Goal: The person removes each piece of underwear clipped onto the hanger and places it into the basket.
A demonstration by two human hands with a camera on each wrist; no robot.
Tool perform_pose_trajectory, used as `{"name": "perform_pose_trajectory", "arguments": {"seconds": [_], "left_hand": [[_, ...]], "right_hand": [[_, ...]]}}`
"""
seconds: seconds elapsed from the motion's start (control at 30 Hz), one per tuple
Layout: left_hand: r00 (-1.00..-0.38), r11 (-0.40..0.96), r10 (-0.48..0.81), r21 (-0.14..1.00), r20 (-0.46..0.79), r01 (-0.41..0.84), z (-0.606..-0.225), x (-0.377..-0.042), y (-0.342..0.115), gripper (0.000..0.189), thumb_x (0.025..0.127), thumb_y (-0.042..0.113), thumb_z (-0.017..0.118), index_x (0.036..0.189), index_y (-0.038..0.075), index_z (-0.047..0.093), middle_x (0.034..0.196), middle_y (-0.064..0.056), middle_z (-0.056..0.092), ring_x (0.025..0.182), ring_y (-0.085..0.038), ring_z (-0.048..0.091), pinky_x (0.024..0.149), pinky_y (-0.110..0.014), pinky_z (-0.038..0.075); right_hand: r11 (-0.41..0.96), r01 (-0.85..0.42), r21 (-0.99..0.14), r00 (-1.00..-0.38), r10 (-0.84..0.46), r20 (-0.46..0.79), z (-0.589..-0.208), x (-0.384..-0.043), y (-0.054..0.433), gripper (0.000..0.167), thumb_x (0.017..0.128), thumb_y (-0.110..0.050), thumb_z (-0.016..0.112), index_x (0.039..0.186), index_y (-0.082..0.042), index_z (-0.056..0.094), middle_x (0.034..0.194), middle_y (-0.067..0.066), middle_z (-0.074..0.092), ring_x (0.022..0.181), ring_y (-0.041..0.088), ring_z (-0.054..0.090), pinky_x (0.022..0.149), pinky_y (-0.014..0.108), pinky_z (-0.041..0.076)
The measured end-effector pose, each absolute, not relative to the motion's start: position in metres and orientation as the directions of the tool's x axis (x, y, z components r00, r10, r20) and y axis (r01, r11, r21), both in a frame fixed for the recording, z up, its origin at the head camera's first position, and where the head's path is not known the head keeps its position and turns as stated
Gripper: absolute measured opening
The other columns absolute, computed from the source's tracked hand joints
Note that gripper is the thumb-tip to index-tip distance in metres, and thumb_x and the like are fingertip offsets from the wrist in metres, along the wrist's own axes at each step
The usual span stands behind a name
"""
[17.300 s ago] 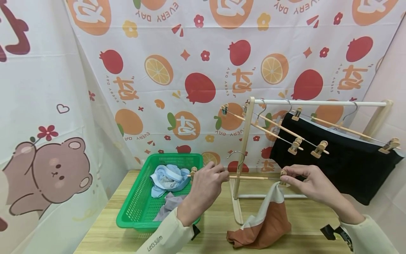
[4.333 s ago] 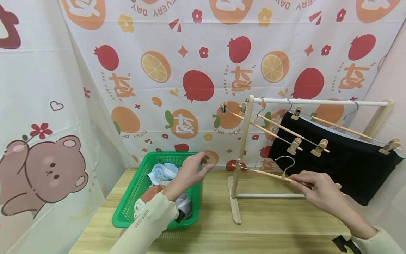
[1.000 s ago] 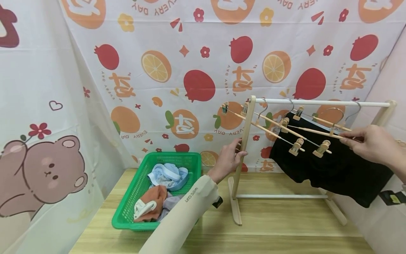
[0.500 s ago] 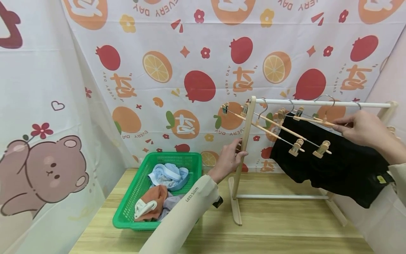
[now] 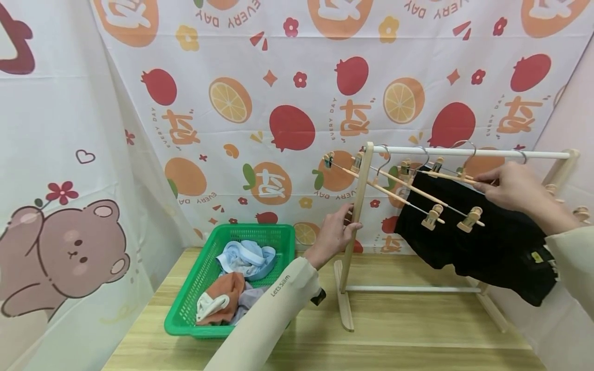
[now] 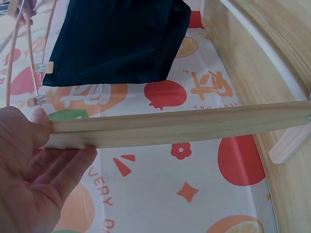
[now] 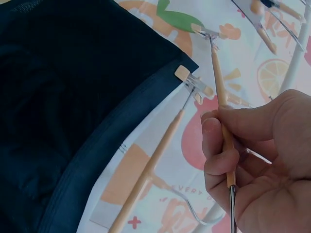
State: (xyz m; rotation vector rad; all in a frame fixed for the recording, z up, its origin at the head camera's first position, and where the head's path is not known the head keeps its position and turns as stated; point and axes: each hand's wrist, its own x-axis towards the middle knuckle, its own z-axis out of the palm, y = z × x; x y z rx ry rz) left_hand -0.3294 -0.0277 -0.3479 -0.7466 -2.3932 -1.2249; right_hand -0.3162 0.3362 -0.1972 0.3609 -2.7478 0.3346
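With thumb and fingers on either side, my left hand (image 5: pixel 331 233) grips the wooden upright post (image 5: pixel 356 221) of a small drying rack. My right hand (image 5: pixel 512 191) holds the wooden bar of a bare clip hanger (image 7: pixel 219 82), fingers curled round it. This hanger's metal hook (image 5: pixel 474 149) stands at the white rail (image 5: pixel 498 153); whether it bears on the rail I cannot tell. Behind the right hand hang black shorts (image 5: pixel 464 232), clipped by the waistband to another hanger (image 7: pixel 160 145). Two more bare clip hangers (image 5: pixel 394 195) hang at the rail's left end.
A green basket (image 5: pixel 174 319) stands on the wooden table (image 5: pixel 417 340), left of the rack. In it lie a light blue garment (image 5: pixel 246 257), an orange and white garment (image 5: pixel 223 299) and a greyish purple garment (image 5: pixel 250 299). A printed curtain (image 5: pixel 297 67) closes off the back.
The orange and white garment, earlier clipped to a hanger, now lies in the basket. My right hand has raised the bare hanger to the rail; my left moved from the basket to the post.
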Motion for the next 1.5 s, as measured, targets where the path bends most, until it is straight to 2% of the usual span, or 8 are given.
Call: {"name": "perform_pose_trajectory", "arguments": {"seconds": [0.13, 0.37, 0.53, 0.77, 0.93, 1.23, 1.4, 1.5], "left_hand": [[-0.798, 0.494, 0.287, 0.633, 0.529, 0.597, -0.349, -0.329, -0.028, 0.034, 0.100, 0.019, 0.064, 0.131, 0.005, 0.057, 0.110, -0.014, 0.074, 0.099, -0.025, 0.075, 0.079, -0.029, 0.062], [-0.803, 0.498, 0.286, 0.635, 0.523, 0.591, -0.351, -0.329, -0.027, 0.034, 0.100, 0.019, 0.064, 0.130, 0.006, 0.057, 0.110, -0.013, 0.074, 0.099, -0.024, 0.074, 0.078, -0.028, 0.062], [-0.802, 0.496, 0.287, 0.635, 0.524, 0.592, -0.350, -0.329, -0.027, 0.034, 0.100, 0.019, 0.064, 0.130, 0.005, 0.057, 0.110, -0.014, 0.074, 0.099, -0.025, 0.074, 0.079, -0.029, 0.062], [-0.793, 0.511, 0.285, 0.615, 0.538, 0.600, -0.351, -0.330, -0.028, 0.038, 0.101, 0.020, 0.063, 0.134, 0.003, 0.056, 0.111, -0.015, 0.074, 0.100, -0.025, 0.075, 0.081, -0.031, 0.062], [-0.799, 0.505, 0.286, 0.626, 0.529, 0.595, -0.351, -0.330, -0.028, 0.037, 0.101, 0.020, 0.063, 0.133, 0.004, 0.057, 0.110, -0.014, 0.074, 0.099, -0.026, 0.074, 0.080, -0.031, 0.062], [-0.790, 0.509, 0.283, 0.613, 0.544, 0.604, -0.351, -0.330, -0.029, 0.038, 0.101, 0.020, 0.063, 0.134, 0.005, 0.057, 0.109, -0.013, 0.075, 0.097, -0.023, 0.075, 0.078, -0.027, 0.061], [-0.790, 0.512, 0.287, 0.610, 0.542, 0.605, -0.351, -0.330, -0.029, 0.038, 0.101, 0.021, 0.063, 0.134, 0.004, 0.056, 0.109, -0.013, 0.075, 0.098, -0.023, 0.075, 0.078, -0.026, 0.061], [-0.787, 0.509, 0.291, 0.608, 0.544, 0.609, -0.351, -0.330, -0.029, 0.038, 0.101, 0.021, 0.063, 0.134, 0.004, 0.057, 0.109, -0.013, 0.075, 0.098, -0.023, 0.075, 0.078, -0.026, 0.061]], "right_hand": [[0.935, -0.295, -0.198, -0.905, -0.206, 0.372, -0.202, -0.318, 0.332, 0.032, 0.094, -0.015, 0.066, 0.114, 0.009, 0.072, 0.084, 0.021, 0.074, 0.061, 0.019, 0.047, 0.051, 0.030, 0.033], [0.924, -0.326, -0.200, -0.883, -0.222, 0.414, -0.214, -0.318, 0.326, 0.027, 0.095, -0.015, 0.066, 0.110, 0.005, 0.075, 0.070, 0.009, 0.072, 0.057, 0.012, 0.044, 0.051, 0.028, 0.030], [0.922, -0.318, -0.220, -0.886, -0.206, 0.416, -0.216, -0.318, 0.323, 0.029, 0.095, -0.016, 0.066, 0.111, 0.006, 0.075, 0.076, 0.013, 0.074, 0.058, 0.013, 0.044, 0.051, 0.029, 0.030], [0.925, -0.313, -0.217, -0.904, -0.220, 0.367, -0.212, -0.320, 0.319, 0.031, 0.094, -0.018, 0.068, 0.111, 0.007, 0.074, 0.090, 0.022, 0.076, 0.071, 0.016, 0.061, 0.057, 0.030, 0.044], [0.925, -0.313, -0.214, -0.911, -0.228, 0.345, -0.211, -0.320, 0.318, 0.029, 0.093, -0.018, 0.069, 0.108, 0.006, 0.075, 0.094, 0.023, 0.076, 0.077, 0.020, 0.066, 0.061, 0.031, 0.047], [0.917, -0.340, -0.210, -0.915, -0.271, 0.298, -0.206, -0.320, 0.318, 0.027, 0.094, -0.019, 0.070, 0.105, 0.005, 0.076, 0.094, 0.023, 0.077, 0.082, 0.024, 0.067, 0.062, 0.032, 0.049], [0.922, -0.331, -0.202, -0.917, -0.264, 0.297, -0.200, -0.318, 0.322, 0.029, 0.096, -0.024, 0.069, 0.100, 0.004, 0.077, 0.088, 0.018, 0.076, 0.074, 0.018, 0.063, 0.060, 0.031, 0.047], [0.928, -0.314, -0.200, -0.924, -0.249, 0.291, -0.193, -0.316, 0.325, 0.029, 0.097, -0.024, 0.067, 0.097, 0.003, 0.075, 0.082, 0.013, 0.074, 0.072, 0.018, 0.059, 0.060, 0.031, 0.045]]}}
